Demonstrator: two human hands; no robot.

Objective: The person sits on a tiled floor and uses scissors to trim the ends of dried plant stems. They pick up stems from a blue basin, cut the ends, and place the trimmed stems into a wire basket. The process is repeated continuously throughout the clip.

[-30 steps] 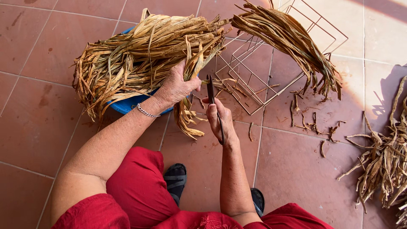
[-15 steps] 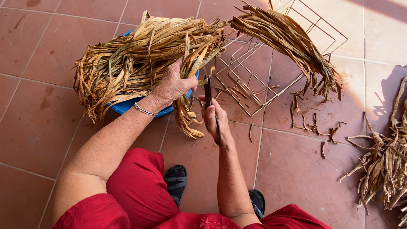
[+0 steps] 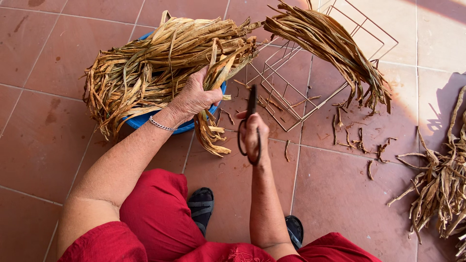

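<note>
Left hand clenched on dried tan leaf strips (heaped over a blue basin); right hand closed on dark scissors, trimming apparently next.

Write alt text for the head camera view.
A seated person's left hand grips dried leaf strips heaped on a blue basin, while the right hand holds dark scissors. A wire rack draped with more strips stands behind on the tiled floor.

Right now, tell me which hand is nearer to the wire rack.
Right. The right hand, holding scissors, sits just short of the wire rack's near edge. The left hand grips dried leaves over the blue basin, farther off.
</note>
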